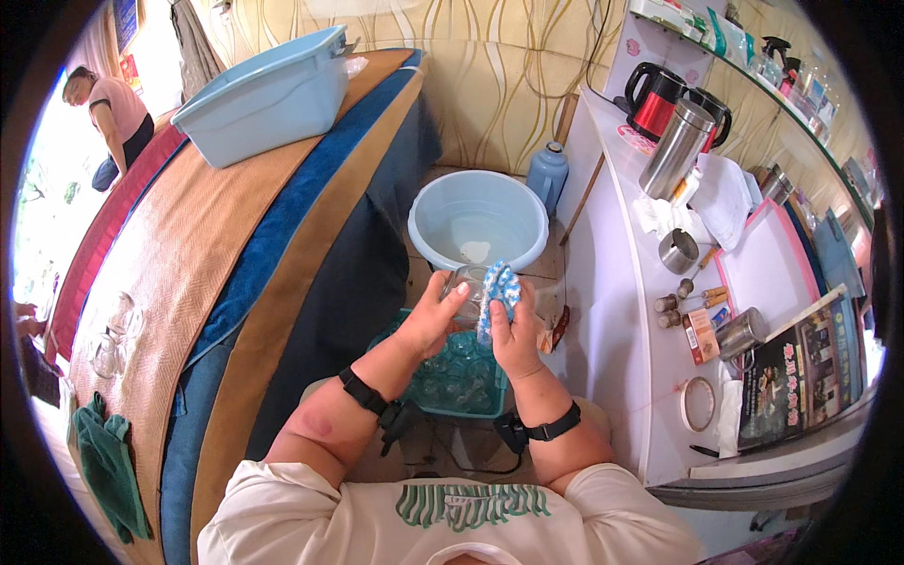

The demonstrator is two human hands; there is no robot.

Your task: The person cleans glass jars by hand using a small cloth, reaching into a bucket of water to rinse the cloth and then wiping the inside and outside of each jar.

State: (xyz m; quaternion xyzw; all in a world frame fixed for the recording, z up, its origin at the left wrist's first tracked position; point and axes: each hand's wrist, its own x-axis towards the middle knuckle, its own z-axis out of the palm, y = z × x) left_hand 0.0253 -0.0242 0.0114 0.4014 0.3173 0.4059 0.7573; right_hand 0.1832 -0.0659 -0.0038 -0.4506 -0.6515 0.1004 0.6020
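My left hand holds a clear glass cup, its thumb along the side. A blue and white scrubbing cloth is gripped in my right hand, close against the glass. Just beyond both hands stands a round light-blue basin with water in it, and a whitish patch shows near its front edge. Below my hands, a teal plastic basket holds several clear glass cups. My forearms partly cover the basket.
Left is a bed with a woven mat, bearing a blue tub, glass cups and a green cloth. A white counter at right carries kettles and a steel flask. A blue thermos stands behind. Another person is at far left.
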